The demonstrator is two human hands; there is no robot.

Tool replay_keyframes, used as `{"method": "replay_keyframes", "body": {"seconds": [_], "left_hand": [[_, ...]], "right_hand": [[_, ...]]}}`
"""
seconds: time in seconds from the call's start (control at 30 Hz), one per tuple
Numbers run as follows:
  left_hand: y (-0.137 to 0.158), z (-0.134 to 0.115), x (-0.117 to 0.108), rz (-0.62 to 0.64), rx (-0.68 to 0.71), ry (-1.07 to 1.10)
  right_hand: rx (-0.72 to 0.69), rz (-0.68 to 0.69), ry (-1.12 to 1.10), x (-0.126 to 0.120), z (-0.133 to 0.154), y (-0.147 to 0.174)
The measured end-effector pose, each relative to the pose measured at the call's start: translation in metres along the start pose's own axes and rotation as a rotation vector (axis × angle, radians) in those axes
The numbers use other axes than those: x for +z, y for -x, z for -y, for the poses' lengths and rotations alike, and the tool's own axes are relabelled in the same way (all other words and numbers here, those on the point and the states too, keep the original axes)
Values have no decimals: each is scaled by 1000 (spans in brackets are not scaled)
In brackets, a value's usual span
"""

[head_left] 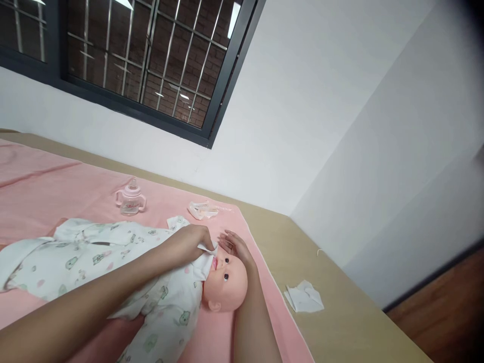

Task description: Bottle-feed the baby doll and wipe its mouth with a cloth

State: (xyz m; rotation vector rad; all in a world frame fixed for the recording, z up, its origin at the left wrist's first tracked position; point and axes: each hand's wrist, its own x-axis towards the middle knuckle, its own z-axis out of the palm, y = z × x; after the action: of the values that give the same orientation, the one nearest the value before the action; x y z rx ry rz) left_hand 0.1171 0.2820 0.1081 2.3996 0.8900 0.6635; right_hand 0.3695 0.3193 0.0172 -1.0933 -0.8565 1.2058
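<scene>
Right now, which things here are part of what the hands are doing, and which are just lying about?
In use:
- left hand, pressing a small white tissue at the mouth of the pink plastic baby doll
- right hand, cupping the doll's head
- pink cloth mat under the doll

Lying about:
- clear pink-handled baby bottle
- crumpled wrapper
- folded white tissues on the beige surface

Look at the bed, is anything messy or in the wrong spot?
A little. A crumpled white tissue lies off the pink blanket on the bare tan surface, right of the doll.
</scene>
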Motion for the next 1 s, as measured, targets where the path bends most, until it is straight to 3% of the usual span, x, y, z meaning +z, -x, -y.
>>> {"method": "replay_keyframes", "body": {"seconds": [0.3,0.47,0.63,1.0], "left_hand": [[-3,7,4,-25,44,56],[2,-6,-2,38,57,203],[6,-14,-2,109,59,199],[0,4,7,18,45,218]], "right_hand": [[14,11,-27,-3,-4,-4],[24,14,-21,-5,-5,-7],[26,24,-17,-6,-5,-8],[30,11,3,-4,-4,-7]]}}
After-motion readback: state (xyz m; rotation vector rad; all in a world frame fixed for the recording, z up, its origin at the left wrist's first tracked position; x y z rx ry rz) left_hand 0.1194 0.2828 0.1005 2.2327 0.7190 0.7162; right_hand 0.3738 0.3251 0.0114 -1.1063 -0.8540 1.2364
